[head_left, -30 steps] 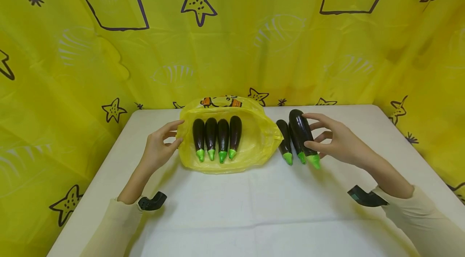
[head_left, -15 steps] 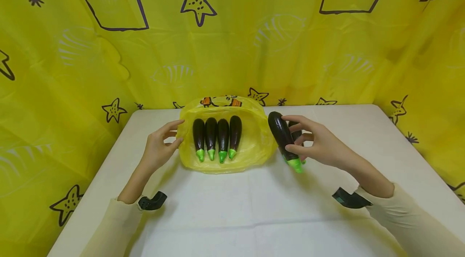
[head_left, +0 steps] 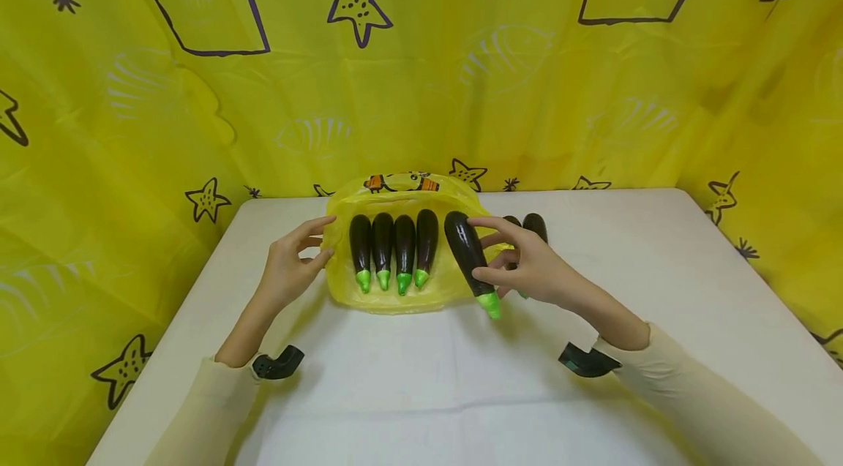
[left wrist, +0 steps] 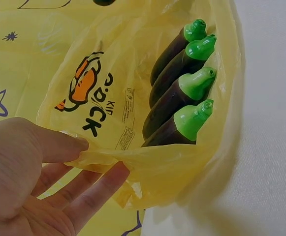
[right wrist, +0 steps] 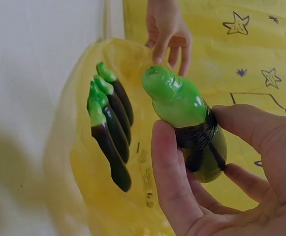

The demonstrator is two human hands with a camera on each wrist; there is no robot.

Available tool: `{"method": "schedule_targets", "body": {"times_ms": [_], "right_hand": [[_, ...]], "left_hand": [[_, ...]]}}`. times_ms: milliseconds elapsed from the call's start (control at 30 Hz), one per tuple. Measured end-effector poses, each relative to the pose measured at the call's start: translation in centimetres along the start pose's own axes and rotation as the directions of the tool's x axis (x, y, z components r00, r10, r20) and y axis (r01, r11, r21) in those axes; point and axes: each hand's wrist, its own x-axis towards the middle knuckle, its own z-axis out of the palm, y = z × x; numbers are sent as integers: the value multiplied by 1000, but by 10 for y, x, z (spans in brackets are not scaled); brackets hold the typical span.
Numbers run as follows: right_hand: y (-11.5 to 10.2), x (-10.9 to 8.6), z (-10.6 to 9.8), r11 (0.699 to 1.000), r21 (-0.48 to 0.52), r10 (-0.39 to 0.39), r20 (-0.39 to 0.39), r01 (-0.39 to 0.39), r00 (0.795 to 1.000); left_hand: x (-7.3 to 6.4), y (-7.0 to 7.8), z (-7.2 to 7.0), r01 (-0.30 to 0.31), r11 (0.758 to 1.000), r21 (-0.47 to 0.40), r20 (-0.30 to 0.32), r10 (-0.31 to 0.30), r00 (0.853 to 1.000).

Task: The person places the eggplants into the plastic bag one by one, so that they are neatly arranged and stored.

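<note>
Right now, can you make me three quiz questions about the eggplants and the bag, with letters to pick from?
1. Where is the eggplant that the right hand holds?
A. over the bag's right edge
B. under the table
C. behind the left hand

2. How many eggplants lie inside the bag?
A. two
B. four
C. seven

3. What is the left hand doing?
A. lying flat on the table
B. holding a cup
C. pinching the bag's rim

Answers:
1 A, the head view shows it at the bag's right side, in the fingers.
2 B, four green-tipped ones lie side by side in the bag.
3 C, the left wrist view shows thumb and fingers gripping the yellow plastic.
</note>
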Motion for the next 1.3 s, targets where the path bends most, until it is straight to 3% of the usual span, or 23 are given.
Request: {"method": "schedule_targets", "body": {"times_ms": [433, 967, 1300], "right_hand": [[8, 27, 26, 999, 37, 33, -10, -33, 999], [17, 52, 40, 991, -76, 98, -110, -106, 989], [17, 61, 47, 974, -138, 154, -181, -180, 971]], "left_hand": [[1, -1, 0, 14, 1000, 2, -2, -14, 1000], [1, 1, -2, 14, 1000, 10, -8, -14, 1000], [1, 0, -1, 25, 1000, 0, -6, -25, 1000]]}}
